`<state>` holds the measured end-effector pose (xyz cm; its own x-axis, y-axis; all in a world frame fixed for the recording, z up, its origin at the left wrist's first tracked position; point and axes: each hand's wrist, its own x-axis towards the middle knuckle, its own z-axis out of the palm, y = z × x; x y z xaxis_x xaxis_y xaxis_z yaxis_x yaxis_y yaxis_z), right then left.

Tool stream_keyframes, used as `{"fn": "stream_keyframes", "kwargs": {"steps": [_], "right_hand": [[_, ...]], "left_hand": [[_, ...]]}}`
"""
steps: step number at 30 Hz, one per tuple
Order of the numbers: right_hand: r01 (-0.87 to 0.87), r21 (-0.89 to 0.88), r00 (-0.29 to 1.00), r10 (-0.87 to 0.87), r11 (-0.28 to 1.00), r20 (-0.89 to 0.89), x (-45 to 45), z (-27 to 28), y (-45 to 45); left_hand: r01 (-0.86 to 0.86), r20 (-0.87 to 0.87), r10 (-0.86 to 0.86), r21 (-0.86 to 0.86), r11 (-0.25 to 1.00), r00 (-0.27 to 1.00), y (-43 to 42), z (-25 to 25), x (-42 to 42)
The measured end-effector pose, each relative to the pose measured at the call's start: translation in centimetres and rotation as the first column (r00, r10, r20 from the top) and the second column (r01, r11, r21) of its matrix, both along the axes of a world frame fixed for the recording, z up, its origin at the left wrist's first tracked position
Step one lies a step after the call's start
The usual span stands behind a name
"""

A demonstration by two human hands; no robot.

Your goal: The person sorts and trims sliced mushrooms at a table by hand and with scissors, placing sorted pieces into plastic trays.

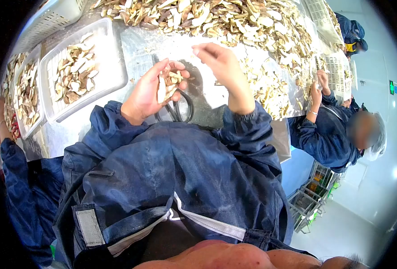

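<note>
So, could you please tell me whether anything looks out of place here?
Nothing looks tipped or broken. One oddity is a dark looped item on the table, close to the left hand; I can't tell what it is. The heaped loose slices look deliberately spread, not spilled.

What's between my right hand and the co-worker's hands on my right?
Loose pale and brown slices, between your right hand and the co-worker's hands, in the head view.
</note>
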<state>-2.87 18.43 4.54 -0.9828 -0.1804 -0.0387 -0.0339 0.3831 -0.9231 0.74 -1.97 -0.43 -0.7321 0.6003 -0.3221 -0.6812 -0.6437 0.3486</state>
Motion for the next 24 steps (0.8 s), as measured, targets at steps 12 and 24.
{"fn": "stream_keyframes", "kwargs": {"steps": [12,24], "right_hand": [[0.272,0.483,0.941,-0.125,0.832,-0.315,-4.9,-5.0,3.9],[0.228,-0.241,0.963,-0.181,0.943,0.201,-2.0,-3.7,4.9]], "left_hand": [[0.031,-0.086,-0.025,0.070,0.997,0.996,-0.4,-1.1,-0.1],[0.020,-0.113,-0.014,0.051,0.999,0.993,-0.2,-0.6,-0.1]]}}
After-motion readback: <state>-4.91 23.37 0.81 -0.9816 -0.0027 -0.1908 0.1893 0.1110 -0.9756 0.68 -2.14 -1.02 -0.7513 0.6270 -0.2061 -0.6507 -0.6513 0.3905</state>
